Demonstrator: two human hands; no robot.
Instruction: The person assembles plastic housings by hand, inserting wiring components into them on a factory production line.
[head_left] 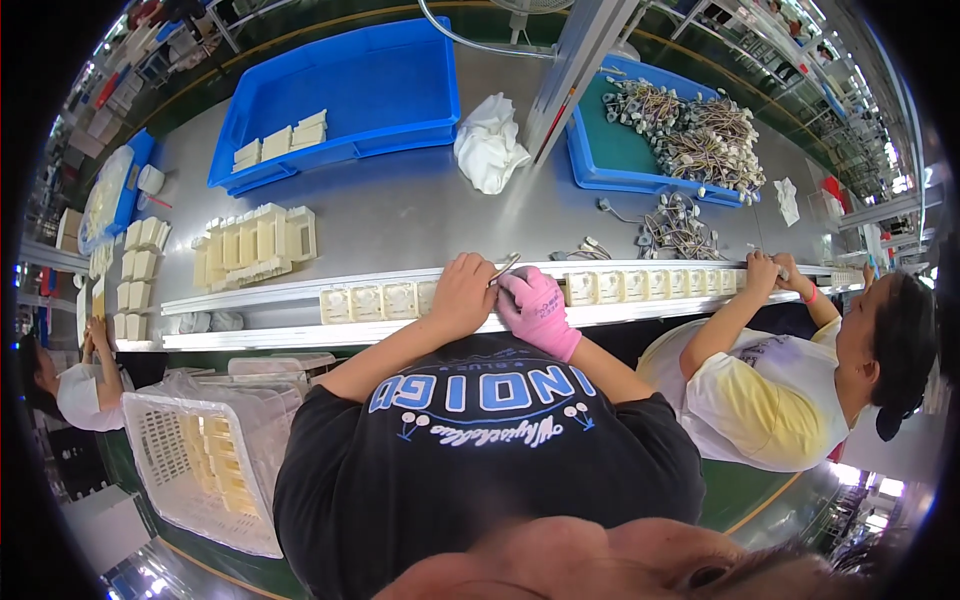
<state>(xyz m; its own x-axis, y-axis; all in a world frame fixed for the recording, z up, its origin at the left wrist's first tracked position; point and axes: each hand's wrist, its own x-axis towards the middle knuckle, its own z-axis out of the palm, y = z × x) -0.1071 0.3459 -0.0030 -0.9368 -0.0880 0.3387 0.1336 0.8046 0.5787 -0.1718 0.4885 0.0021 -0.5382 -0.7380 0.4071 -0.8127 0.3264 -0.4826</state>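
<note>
My bare left hand (465, 295) and my right hand (537, 308), in a pink glove, meet over the metal rail track in front of me. Both are closed, fingertips nearly touching. A short thin piece, perhaps a wire lead (508, 266), sticks up between them; its lower part is hidden by my fingers. In the track a row of cream plastic housings (368, 302) runs left of my left hand. More housings (650, 286) continue right of the pink glove. Beyond my right hand, a few wire leads with connectors (590, 250) lie on the table.
Blue trays stand behind: one with cream parts (335, 95), one heaped with wired connectors (590, 165). A white cloth (490, 145) lies beside a metal post (572, 85). Cream housings (255, 245) are stacked left. A white crate (205, 470) stands lower left. Co-workers (770, 390) work on either side.
</note>
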